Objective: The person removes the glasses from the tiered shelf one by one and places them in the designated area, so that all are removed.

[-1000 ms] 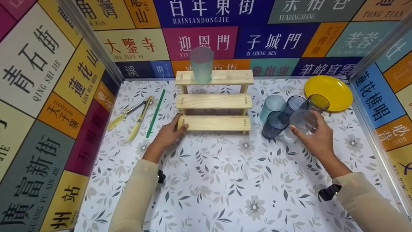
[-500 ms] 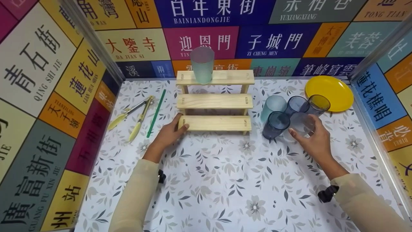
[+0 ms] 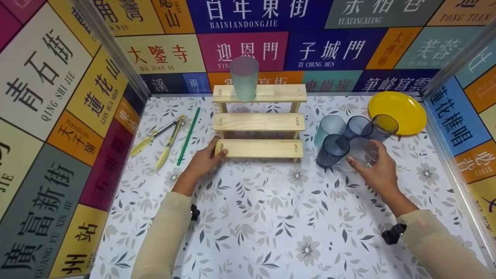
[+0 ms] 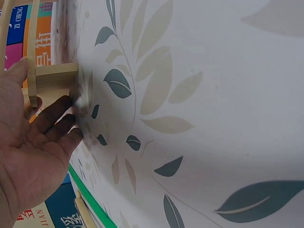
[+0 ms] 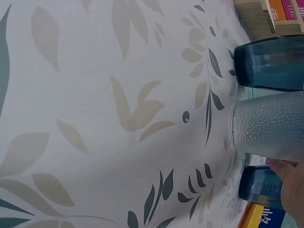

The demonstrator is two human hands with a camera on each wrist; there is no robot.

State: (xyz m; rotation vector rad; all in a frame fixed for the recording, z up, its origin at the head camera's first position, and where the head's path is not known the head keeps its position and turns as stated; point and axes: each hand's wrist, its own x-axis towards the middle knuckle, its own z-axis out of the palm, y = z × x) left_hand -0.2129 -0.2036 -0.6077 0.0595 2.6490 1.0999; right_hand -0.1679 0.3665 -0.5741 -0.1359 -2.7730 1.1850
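Observation:
In the head view my left hand [image 3: 203, 162] grips the left end of the lowest step of a three-tier wooden stand [image 3: 259, 148], with the thumb on top. The left wrist view shows that step's end [image 4: 57, 70] between thumb and fingers. A frosted green cup [image 3: 245, 79] stands on the top tier. At the right, my right hand [image 3: 376, 170] holds a clear textured cup [image 3: 359, 151] between thumb and fingers. In the right wrist view the clear cup [image 5: 268, 126] is upright, its base at about table level, beside a dark blue cup [image 5: 270, 64].
Around the clear cup stand the dark blue cup [image 3: 333, 151], a light blue cup [image 3: 328, 130], a blue cup [image 3: 358, 127] and a grey cup [image 3: 385, 126]. A yellow plate [image 3: 410, 112] lies behind. Tongs [image 3: 166, 141] and a green stick [image 3: 188, 135] lie left.
My right hand has shifted a little left and nearer the front with the clear cup, which is now closer to the dark blue cup. The left hand stays on the stand.

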